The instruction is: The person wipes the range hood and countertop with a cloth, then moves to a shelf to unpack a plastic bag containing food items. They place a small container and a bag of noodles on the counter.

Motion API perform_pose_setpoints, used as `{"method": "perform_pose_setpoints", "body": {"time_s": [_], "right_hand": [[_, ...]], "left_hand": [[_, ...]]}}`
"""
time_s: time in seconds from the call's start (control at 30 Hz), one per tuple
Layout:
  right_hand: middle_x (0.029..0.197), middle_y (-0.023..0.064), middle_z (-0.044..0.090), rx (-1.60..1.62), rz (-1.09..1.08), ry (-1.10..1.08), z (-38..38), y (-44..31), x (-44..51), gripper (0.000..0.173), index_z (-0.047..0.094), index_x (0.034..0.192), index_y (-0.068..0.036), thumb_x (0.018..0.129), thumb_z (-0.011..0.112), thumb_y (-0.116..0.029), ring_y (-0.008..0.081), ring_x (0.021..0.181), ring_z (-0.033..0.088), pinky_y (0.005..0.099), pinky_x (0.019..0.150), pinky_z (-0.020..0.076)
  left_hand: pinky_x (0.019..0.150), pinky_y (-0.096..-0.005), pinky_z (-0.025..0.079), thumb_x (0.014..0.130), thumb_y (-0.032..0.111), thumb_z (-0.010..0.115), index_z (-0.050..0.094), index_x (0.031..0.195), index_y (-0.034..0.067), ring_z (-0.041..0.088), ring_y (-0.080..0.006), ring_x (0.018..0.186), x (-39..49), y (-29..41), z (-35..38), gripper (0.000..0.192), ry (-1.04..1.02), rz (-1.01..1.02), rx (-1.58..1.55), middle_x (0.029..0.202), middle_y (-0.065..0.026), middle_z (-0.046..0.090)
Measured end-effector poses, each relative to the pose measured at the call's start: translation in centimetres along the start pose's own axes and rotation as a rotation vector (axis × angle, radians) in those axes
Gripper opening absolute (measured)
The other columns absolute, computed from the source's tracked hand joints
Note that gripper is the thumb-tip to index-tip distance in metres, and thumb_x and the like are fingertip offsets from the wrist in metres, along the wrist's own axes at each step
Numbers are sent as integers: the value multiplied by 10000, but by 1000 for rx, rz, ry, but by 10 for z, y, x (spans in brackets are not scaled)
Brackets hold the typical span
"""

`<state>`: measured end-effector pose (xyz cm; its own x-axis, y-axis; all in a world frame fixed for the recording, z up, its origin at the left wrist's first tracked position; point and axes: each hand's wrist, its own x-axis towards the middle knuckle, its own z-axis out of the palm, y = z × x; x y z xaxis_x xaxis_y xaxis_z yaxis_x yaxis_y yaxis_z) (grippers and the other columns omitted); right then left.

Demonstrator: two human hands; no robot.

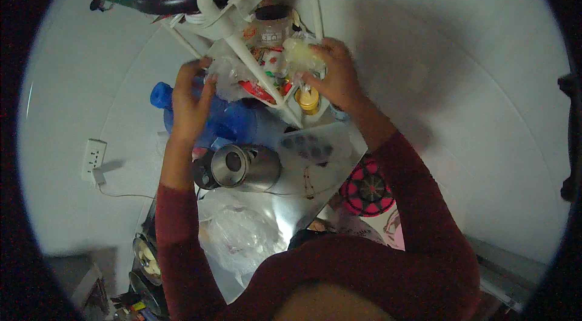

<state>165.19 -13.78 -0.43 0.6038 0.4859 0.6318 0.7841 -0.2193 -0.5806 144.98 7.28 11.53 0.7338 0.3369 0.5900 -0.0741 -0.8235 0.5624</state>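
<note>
At a white corner rack [254, 62] packed with goods, both my hands are raised. My left hand [193, 93] is at the rack's left side, thumb and fingers around the edge of a clear plastic bag [225, 75]; its grip is not clear. My right hand [334, 71] pinches a pale yellowish plastic bag [300, 55] at the right side of the rack. Between the hands are red and white packets [273, 59] and a clear jar with a dark lid [273, 27]. A jar with a yellow lid [308, 99] stands just below my right hand.
A large blue plastic bottle [232, 121] lies behind my left hand. Below stand a stainless steel kettle [254, 168] and a crumpled clear bag [241, 230] on a shiny surface. A wall socket [94, 157] with a plugged-in charger is at left. Pans [148, 259] sit lower left.
</note>
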Motion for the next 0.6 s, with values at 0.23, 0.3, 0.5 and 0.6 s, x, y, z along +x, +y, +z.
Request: {"method": "perform_pose_setpoints", "body": {"time_s": [0.23, 0.3, 0.5, 0.6], "right_hand": [[1390, 224, 396, -106, -33, 17, 9, -9, -10, 668, 521, 1326, -77, 759, 765, -333, 424, 1252, 409, 492, 1059, 341], [1392, 225, 398, -107, -34, 22, 11, -9, -11, 636, 517, 1327, -69, 786, 742, -316, 430, 1250, 409, 498, 1061, 337], [1336, 208, 461, -203, -63, 48, 10, -14, -6, 527, 577, 1260, -49, 794, 725, -245, 401, 1190, 457, 482, 1008, 378], [1275, 173, 501, -277, -116, 59, 10, -16, -2, 466, 624, 1202, -56, 768, 726, -193, 363, 1137, 489, 471, 962, 405]], "left_hand": [[839, -348, 502, 856, 265, 718, 556, 1258, 58, 591, -223, 1007, 104, -37, 72, 480, -358, 158, 91, 1188, -126, 603], [866, -373, 500, 832, 328, 740, 561, 1262, 73, 596, -252, 1027, 119, -38, 86, 530, -390, 208, -18, 1210, -137, 604], [978, -408, 460, 803, 472, 731, 517, 1325, 70, 576, -318, 1168, 134, -27, 112, 693, -451, 1, 395, 1289, -177, 576], [1005, -409, 450, 806, 491, 720, 423, 1395, 40, 552, -342, 1210, 141, -37, 124, 799, -506, 43, 323, 1318, -206, 550]]}}
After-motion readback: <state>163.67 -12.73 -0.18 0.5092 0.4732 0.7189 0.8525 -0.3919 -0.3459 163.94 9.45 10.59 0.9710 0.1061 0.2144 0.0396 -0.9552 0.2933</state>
